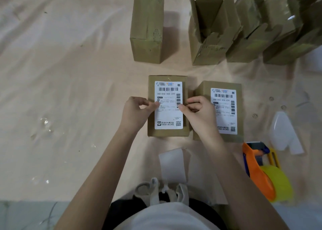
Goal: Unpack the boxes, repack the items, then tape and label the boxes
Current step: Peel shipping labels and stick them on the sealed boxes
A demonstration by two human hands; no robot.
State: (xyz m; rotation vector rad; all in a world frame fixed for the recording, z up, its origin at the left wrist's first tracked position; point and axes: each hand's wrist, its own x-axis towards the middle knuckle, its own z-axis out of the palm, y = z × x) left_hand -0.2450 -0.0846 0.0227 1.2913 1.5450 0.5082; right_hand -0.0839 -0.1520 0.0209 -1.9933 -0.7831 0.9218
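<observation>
A small closed cardboard box [167, 133] lies in front of me with a white shipping label [168, 115] flat on its top. My left hand [137, 113] rests at the label's left edge, fingers curled and thumb tip pressing on the label. My right hand [199, 115] mirrors it at the right edge, thumb tip on the barcode side. Neither hand grips anything. A second labelled box [203, 90] sits just right of the first, partly behind my right wrist.
A closed unlabelled box [147, 29] stands further back. A row of open boxes [244, 32] with raised flaps fills the back right. An orange tape dispenser [257, 172] with a yellow roll lies at my right, white backing sheets [284, 133] beyond it, another backing sheet [174, 163] near my lap.
</observation>
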